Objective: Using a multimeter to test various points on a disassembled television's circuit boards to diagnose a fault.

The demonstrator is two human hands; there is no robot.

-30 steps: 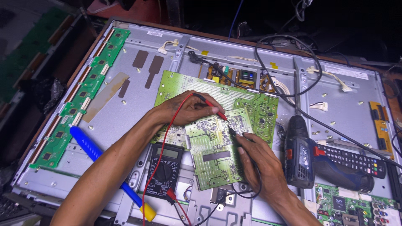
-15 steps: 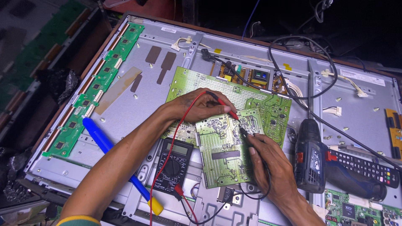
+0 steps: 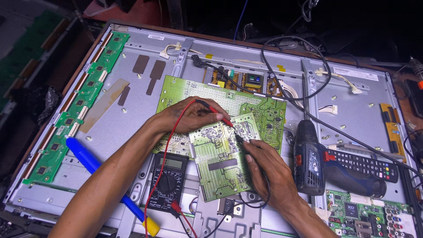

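My left hand (image 3: 187, 117) pinches a red multimeter probe (image 3: 218, 113), its tip pressed on the top edge of a small green circuit board (image 3: 220, 161). My right hand (image 3: 266, 169) holds a black probe (image 3: 239, 138) against the same board, just below the red tip. That board lies tilted on a larger green circuit board (image 3: 260, 110). A black multimeter (image 3: 167, 180) rests under my left forearm, with red and black leads running from it to the probes.
All of it lies on the metal back of an opened flat-panel television (image 3: 145, 44). A blue cordless drill (image 3: 310, 161) and a black remote control (image 3: 363, 164) lie at the right. A blue and yellow tool (image 3: 94, 165) lies at the left by a long green strip board (image 3: 83, 97).
The view has shifted, so everything sits a little further right and lower in the picture. Both hands keep their probes on the small board, with hardly any movement.
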